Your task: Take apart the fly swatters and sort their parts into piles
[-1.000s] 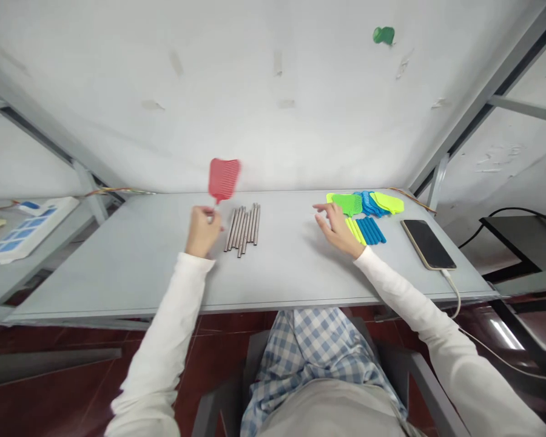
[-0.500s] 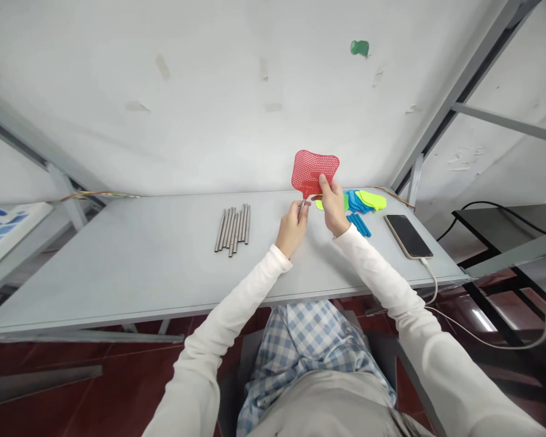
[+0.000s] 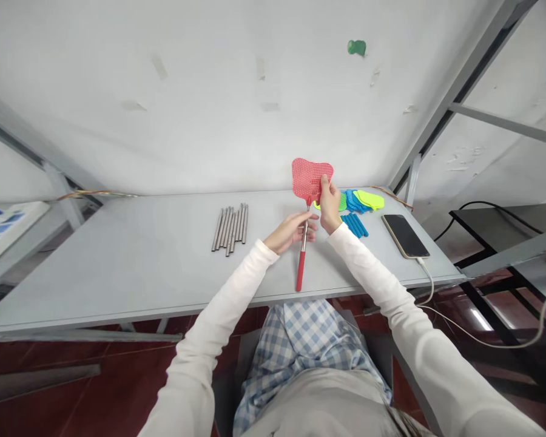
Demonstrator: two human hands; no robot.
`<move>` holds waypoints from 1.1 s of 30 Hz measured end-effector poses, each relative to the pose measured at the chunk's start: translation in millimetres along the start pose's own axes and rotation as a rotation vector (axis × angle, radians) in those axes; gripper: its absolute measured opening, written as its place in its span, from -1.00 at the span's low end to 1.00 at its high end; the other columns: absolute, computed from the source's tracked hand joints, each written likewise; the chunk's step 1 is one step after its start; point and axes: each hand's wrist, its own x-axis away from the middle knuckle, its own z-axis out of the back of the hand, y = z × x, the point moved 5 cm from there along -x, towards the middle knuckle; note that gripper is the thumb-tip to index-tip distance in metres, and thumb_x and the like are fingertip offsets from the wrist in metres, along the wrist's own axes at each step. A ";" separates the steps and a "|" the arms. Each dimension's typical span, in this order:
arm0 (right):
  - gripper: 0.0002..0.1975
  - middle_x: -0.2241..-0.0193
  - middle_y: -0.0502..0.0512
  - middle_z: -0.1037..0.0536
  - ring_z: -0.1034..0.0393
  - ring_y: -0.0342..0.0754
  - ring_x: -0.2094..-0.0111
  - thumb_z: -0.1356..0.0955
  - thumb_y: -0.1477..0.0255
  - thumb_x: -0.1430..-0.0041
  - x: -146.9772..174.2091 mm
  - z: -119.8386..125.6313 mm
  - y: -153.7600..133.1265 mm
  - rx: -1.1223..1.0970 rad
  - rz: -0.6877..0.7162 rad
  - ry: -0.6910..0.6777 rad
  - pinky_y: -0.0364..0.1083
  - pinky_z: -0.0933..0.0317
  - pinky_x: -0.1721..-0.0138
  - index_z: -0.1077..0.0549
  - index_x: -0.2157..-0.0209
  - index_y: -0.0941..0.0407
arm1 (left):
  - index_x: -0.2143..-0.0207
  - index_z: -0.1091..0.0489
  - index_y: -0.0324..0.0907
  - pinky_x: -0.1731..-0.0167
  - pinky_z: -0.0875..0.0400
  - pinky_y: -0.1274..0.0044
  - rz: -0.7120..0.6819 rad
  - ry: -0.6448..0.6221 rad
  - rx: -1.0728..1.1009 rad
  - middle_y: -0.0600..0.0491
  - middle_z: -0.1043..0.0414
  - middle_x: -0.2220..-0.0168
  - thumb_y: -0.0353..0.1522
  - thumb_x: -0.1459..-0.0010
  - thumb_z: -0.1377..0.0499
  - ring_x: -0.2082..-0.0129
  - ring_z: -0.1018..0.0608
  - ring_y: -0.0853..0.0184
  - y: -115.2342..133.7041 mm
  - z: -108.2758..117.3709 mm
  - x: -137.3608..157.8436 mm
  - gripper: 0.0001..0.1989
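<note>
My right hand [image 3: 329, 206] is closed on the perforated red head of a fly swatter [image 3: 306, 177], thumb on the near face. From the head a metal rod runs down to a red handle [image 3: 300, 272]. My left hand [image 3: 289, 233] is open beside the rod, its fingers stretched out around it without a closed grip. Several metal rods [image 3: 230, 227] lie side by side to the left. Beyond my right hand are a pile of blue, green and yellow swatter heads [image 3: 367, 200] and several short blue handles [image 3: 355, 225].
A phone [image 3: 406, 235] with a white charging cable [image 3: 428, 280] lies at the right of the grey table [image 3: 131, 261]. The wall [image 3: 200, 121] rises behind the table. A white and blue object [image 3: 9, 230] is at far left, and a dark stand [image 3: 505, 227] is at right.
My left hand has opened from its grip on the rod. The full rod and red handle now show below the head. My right hand still holds the head, which has dropped slightly.
</note>
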 end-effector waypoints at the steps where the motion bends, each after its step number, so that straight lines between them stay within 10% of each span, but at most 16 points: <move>1: -0.44 0.58 -0.04 -0.32 -0.24 -0.17 0.51 -0.20 -0.16 -0.12 0.4 -1.0 2.9 0.015 0.026 0.010 -0.18 -0.14 0.51 -0.27 0.47 0.09 | 0.35 -0.30 -0.24 0.54 -0.35 0.63 0.021 -0.033 0.071 0.12 -0.33 0.52 -0.24 -0.16 -0.21 0.59 -0.39 0.51 2.6 -0.7 -5.9 -0.76; 8: -0.45 0.69 -0.11 -0.09 0.01 -0.23 0.61 -0.28 -0.08 -0.12 -16.7 -8.3 31.6 0.111 -0.019 -0.003 -0.17 0.09 0.62 -0.11 0.64 0.07 | 0.54 0.00 -0.14 0.78 0.28 0.74 0.032 0.150 0.205 0.35 0.22 0.71 -0.12 -0.23 -0.13 0.80 0.12 0.63 -6.3 6.8 -43.3 -0.55; 17: -0.58 0.71 -0.13 -0.18 -0.02 -0.27 0.67 -0.31 0.19 -0.25 -30.8 -32.1 52.3 -0.076 -0.254 0.010 -0.22 0.06 0.68 -0.19 0.60 0.11 | 0.55 0.00 -0.14 0.79 0.28 0.74 0.006 0.302 0.161 0.35 0.21 0.73 -0.13 -0.30 -0.05 0.81 0.11 0.63 -8.5 17.9 -44.8 -0.56; 28: -0.52 0.76 -0.15 -0.09 0.02 -0.27 0.68 -0.29 0.28 -0.28 -41.0 -64.1 25.9 -0.007 -0.152 0.026 -0.21 0.06 0.67 -0.09 0.67 0.06 | 0.55 0.02 -0.14 0.79 0.27 0.75 -0.053 0.314 0.163 0.34 0.22 0.71 -0.12 -0.29 -0.06 0.81 0.11 0.63 20.7 20.2 -31.6 -0.55; 33: -0.56 0.77 -0.29 0.00 0.07 -0.31 0.67 -0.09 0.49 -0.34 -74.3 -20.5 -4.3 0.129 -0.098 0.117 -0.32 0.09 0.69 -0.10 0.67 0.03 | 0.51 -0.02 -0.13 0.79 0.27 0.76 -0.035 0.181 0.050 0.34 0.16 0.71 -0.02 -0.14 -0.18 0.81 0.06 0.63 9.7 4.3 12.9 -0.51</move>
